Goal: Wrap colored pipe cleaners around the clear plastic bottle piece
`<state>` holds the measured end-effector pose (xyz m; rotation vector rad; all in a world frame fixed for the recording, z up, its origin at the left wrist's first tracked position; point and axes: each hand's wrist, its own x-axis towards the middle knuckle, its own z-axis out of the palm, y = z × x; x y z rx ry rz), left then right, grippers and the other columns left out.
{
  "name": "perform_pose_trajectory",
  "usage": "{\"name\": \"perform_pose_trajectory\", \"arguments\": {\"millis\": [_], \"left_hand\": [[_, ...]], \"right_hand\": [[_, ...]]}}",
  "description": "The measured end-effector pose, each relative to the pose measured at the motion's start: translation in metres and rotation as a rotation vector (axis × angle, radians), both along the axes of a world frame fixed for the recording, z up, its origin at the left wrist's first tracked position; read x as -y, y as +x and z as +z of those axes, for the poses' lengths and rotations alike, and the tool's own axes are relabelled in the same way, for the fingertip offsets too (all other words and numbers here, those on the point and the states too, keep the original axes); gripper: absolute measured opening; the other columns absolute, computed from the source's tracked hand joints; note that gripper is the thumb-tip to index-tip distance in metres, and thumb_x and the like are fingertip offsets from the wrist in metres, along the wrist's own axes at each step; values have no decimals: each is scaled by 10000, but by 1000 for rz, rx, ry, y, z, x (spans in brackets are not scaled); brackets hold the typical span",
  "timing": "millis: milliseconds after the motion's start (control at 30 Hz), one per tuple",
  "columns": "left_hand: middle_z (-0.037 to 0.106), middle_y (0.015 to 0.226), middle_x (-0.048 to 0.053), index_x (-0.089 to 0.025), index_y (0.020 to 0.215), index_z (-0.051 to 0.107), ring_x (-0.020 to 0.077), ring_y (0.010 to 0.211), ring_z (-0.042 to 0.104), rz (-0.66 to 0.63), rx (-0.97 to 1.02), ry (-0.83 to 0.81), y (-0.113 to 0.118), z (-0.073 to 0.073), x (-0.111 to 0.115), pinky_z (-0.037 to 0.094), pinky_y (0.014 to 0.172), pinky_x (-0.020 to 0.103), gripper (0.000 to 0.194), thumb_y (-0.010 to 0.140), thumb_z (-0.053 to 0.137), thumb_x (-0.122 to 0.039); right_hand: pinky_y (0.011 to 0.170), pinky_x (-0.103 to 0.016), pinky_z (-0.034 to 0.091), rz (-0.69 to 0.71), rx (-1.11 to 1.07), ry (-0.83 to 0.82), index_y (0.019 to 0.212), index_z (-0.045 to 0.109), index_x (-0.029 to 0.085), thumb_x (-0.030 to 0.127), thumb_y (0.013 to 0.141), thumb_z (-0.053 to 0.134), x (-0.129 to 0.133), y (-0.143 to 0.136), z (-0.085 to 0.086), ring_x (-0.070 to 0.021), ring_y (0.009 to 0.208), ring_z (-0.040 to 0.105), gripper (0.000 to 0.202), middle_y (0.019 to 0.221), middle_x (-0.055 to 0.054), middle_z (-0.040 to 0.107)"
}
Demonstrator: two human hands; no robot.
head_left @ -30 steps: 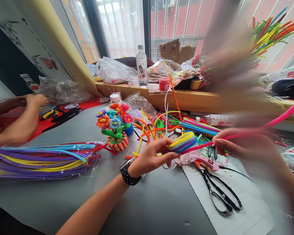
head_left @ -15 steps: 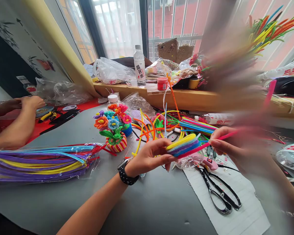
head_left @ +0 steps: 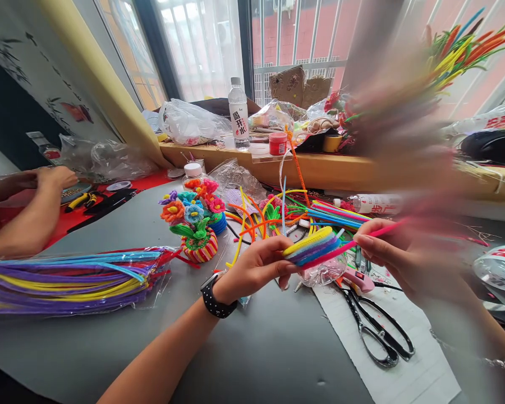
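My left hand (head_left: 258, 268), with a black dotted band at the wrist, grips a flat oval coil of pipe cleaners (head_left: 315, 247) in yellow, light blue, purple and blue. A pink pipe cleaner (head_left: 339, 252) runs along the coil's lower edge. Its free length is pinched between thumb and fingers of my right hand (head_left: 389, 247) and stretches on to the right. Blur hides part of that hand and the strand's far end. Beyond the coil lies a loose bundle of coloured pipe cleaners (head_left: 336, 216).
Black-handled scissors (head_left: 379, 336) rest on white cardboard (head_left: 421, 359), near a pink glue gun (head_left: 359, 279). A pot of pipe-cleaner flowers (head_left: 200, 247) and a bag of pipe cleaners (head_left: 76, 280) are on the left. Another person's hands (head_left: 50, 179) work at far left.
My right hand has shifted slightly left, closer to the coil, with the pink strand still pinched. The coil has tilted a little in my left hand.
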<state>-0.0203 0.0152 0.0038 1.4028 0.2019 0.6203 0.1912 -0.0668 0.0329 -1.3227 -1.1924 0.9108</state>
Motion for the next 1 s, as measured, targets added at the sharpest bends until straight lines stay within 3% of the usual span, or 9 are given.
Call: {"name": "perform_pose_trajectory", "arguments": {"millis": [167,333,433,533,667,800,1000], "left_hand": [[526,643,-26,-126,750,505,17,448,466,10,5,-9,0,0,0,369,433,143,175,729,620,-256],[520,642,-23,-126,741,505,17,446,458,29,-17,-6,0,1,0,365,436,152,189,723,625,-271],[514,629,-27,-130,742,503,18,448,454,20,-7,-11,0,1,0,362,435,150,176,730,619,-261],[507,622,-31,-132,735,498,21,453,458,5,7,-18,-1,1,0,364,437,151,172,733,617,-256],[504,639,-32,-135,743,501,24,463,474,8,20,-11,-1,2,-1,370,438,150,161,735,614,-248],[500,664,-28,-136,754,505,23,465,480,4,34,4,-2,1,-2,378,437,150,143,741,607,-237],[492,663,-27,-135,758,507,20,455,478,-11,43,12,-3,-1,-2,373,425,145,123,750,595,-221]], "right_hand": [[484,-88,325,-14,-132,-75,644,546,142,415,557,718,-5,-2,-6,-7,553,384,334,603,23,438],[672,-181,454,34,-404,-160,676,517,159,354,586,711,-8,-7,-14,-65,755,506,290,1000,-1,522],[592,-204,456,200,-583,-193,709,473,174,308,697,620,-8,-12,-17,-46,615,489,199,915,6,539],[655,-248,474,269,-700,-193,795,495,190,293,719,585,-8,-19,-19,-93,702,538,156,837,-6,554],[772,-318,467,332,-755,-211,979,550,192,340,731,547,-9,-27,-22,-161,891,556,289,1032,-63,564],[833,-364,449,456,-763,-202,1002,582,203,373,793,454,-9,-29,-25,-184,956,553,298,1060,-63,572],[835,-383,452,410,-697,-188,998,588,223,409,780,480,-8,-28,-28,-198,981,545,306,1096,-49,561]]}}
